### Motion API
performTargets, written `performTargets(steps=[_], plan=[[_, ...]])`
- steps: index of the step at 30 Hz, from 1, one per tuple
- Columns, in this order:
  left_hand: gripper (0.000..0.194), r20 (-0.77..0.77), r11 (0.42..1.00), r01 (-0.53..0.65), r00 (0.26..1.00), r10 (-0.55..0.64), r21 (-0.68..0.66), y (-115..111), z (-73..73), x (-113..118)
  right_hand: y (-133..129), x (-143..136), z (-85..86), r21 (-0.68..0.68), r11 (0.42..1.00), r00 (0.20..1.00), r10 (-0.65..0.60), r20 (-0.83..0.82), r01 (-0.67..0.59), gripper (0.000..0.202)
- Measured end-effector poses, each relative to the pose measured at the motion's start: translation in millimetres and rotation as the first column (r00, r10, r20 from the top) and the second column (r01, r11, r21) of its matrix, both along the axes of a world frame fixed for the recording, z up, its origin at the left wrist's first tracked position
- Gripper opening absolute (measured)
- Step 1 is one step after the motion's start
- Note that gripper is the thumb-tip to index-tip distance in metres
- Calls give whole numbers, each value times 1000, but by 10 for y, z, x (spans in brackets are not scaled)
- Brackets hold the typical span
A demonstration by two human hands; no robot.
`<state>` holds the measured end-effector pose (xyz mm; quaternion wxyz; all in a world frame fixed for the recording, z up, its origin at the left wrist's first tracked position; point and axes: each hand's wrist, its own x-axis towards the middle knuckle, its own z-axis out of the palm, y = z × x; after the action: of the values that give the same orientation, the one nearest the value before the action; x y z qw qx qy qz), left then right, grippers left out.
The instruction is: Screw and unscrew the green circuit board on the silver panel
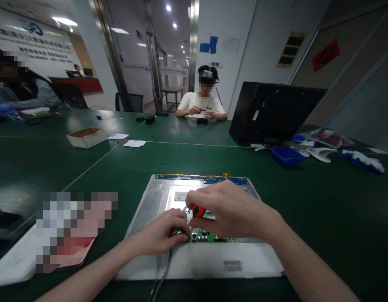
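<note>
A flat silver display panel (197,262) lies on the table before me, with a green circuit board (198,235) on its middle. My right hand (227,209) is closed round the red and black handle of a screwdriver (198,210), held over the board; its tip is hidden. At the board's left edge my left hand (169,233) is closed, fingers curled on a dark cable (169,262). That cable runs from under the palm down over the panel's front edge; its end is covered by the fingers. A narrow blue circuit strip (194,179) lines the panel's far edge.
Left of the panel lie a white flat object (16,260) and a pink one (79,258), partly blurred. Farther off are an open cardboard box (87,138), a black monitor (276,113) and a blue tray (287,156). A person (202,102) sits opposite, another at far left.
</note>
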<state>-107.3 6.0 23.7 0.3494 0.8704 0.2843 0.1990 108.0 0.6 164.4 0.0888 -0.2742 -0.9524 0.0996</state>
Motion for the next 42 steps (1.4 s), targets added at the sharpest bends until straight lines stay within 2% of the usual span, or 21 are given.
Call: performTargets(steps=[6, 14, 20, 27, 31, 42], plan=[[7, -31, 1000, -10, 999, 9, -26, -2, 9, -9, 10, -8, -1, -12, 1000, 1000, 8, 1, -7, 8], [6, -3, 999, -20, 1000, 20, -25, -1, -68, -22, -6, -38, -33, 31, 999, 1000, 9, 22, -10, 10], [4, 8, 999, -21, 1000, 21, -28, -2, -12, 8, -57, -78, -26, 56, 998, 999, -1, 53, -2, 12], [6, 59, 995, 19, 998, -13, -102, 7, 32, 19, -116, -58, 24, -17, 999, 999, 30, 45, -29, 8], [6, 72, 998, 17, 997, -13, -56, 8, 30, 5, -107, -64, 16, -11, 1000, 999, 19, 46, -18, 6], [8, 77, 999, 12, 997, -15, 34, 14, 33, 32, -79, -86, -65, 120, 992, 999, 17, 50, -22, 11]])
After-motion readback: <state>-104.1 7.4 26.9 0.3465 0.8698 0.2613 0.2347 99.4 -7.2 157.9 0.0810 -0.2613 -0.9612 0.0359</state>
